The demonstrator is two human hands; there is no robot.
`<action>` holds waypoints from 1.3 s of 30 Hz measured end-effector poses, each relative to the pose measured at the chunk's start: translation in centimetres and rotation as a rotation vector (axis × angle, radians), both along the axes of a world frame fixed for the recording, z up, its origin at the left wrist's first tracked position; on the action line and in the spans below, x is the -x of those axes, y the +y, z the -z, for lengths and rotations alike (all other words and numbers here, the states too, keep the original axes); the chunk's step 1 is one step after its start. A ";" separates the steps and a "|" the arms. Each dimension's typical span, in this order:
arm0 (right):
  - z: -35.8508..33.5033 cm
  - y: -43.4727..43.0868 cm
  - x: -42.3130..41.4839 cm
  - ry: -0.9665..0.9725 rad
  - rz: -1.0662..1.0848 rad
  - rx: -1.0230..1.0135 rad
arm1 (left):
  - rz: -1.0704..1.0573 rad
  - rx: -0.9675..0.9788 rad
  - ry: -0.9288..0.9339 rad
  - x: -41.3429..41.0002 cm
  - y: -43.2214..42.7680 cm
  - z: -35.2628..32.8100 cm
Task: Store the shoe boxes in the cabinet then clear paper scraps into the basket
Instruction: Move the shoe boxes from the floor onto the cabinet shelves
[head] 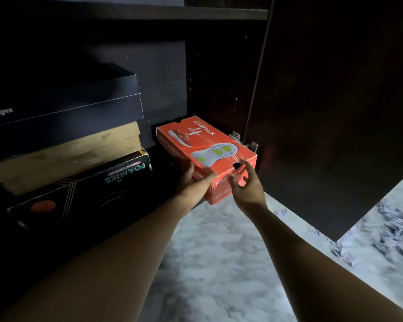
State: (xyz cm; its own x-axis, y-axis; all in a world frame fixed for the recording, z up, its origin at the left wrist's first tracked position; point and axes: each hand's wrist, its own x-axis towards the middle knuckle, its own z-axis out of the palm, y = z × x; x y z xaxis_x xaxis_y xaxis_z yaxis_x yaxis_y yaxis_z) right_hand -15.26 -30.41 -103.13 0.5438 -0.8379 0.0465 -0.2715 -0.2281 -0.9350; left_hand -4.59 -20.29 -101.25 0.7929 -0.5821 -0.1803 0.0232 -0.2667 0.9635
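Note:
An orange shoe box [205, 149] lies on the bottom shelf of the dark cabinet [221, 73], its near end sticking out over the floor. My left hand [193, 182] grips the box's near left corner, thumb on the lid. My right hand [247, 184] hovers just off the near right end with fingers spread, not clearly touching. A stack of three shoe boxes fills the shelf to the left: a black Foamies box [84, 194] at the bottom, a brown box [65, 156] on it, a dark navy box [68, 101] on top.
The open cabinet door [335, 112] stands close on the right of the orange box, its hinges just behind the box. Paper scraps [393, 233] lie scattered on the marble floor [219, 263] at the right, beyond the door.

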 end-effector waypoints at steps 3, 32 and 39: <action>1.5 1.3 0.1 -0.049 0.118 -0.030 | 0.063 -0.014 -0.104 0.3 0.9 0.4; -2.2 -0.4 -1.7 -0.045 -0.038 -0.103 | -0.119 -0.216 -0.311 -1.5 -1.3 -2.1; -5.7 0.6 9.0 0.105 0.110 0.020 | -0.091 -0.368 -0.471 6.3 -2.8 -3.7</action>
